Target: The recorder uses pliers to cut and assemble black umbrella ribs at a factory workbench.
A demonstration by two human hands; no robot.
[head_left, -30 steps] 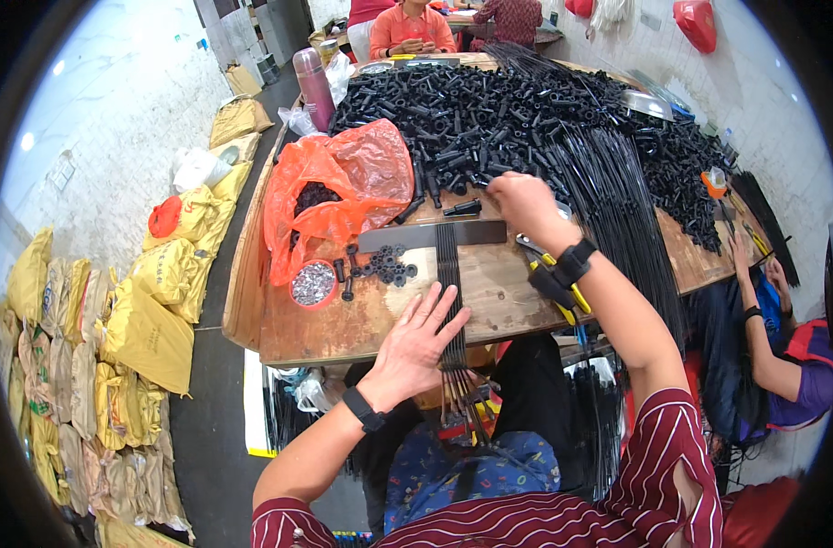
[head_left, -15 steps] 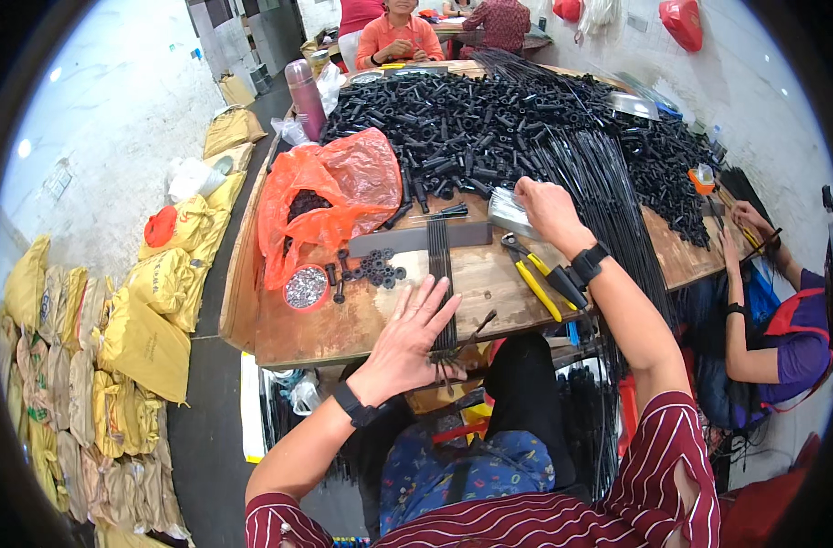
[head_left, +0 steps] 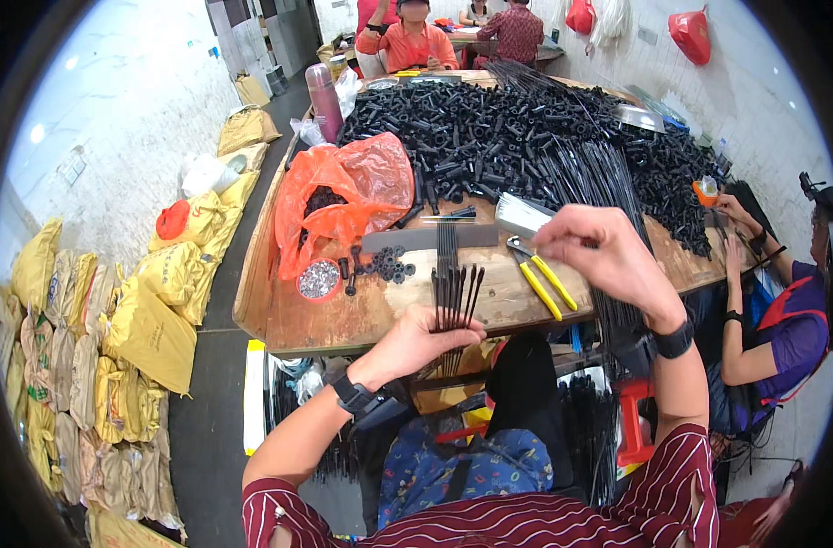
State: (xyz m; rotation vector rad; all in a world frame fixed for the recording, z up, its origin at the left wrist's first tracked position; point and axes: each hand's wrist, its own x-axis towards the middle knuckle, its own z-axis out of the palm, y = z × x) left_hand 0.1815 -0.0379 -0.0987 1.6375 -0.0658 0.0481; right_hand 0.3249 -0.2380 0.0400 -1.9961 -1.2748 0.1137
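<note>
My left hand (head_left: 423,340) grips a fan of thin black rods (head_left: 453,294) at the near edge of the wooden table (head_left: 343,320); the rods point away from me over a grey metal bar (head_left: 416,239). My right hand (head_left: 599,256) hovers above the table to the right, fingers pinched together near yellow-handled pliers (head_left: 546,276); whether it holds anything I cannot tell. A long bundle of black rods (head_left: 599,183) runs under it.
A big heap of black tubes (head_left: 489,137) covers the far table. An orange plastic bag (head_left: 343,196), a small bowl of metal bits (head_left: 319,279) and black rings (head_left: 389,265) lie left. A seated person (head_left: 781,310) works at right. Yellow sacks (head_left: 142,320) line the floor.
My left hand has gathered the rods and lifted them off the table edge into a fan. My right hand has come back from the heap toward me, above the pliers.
</note>
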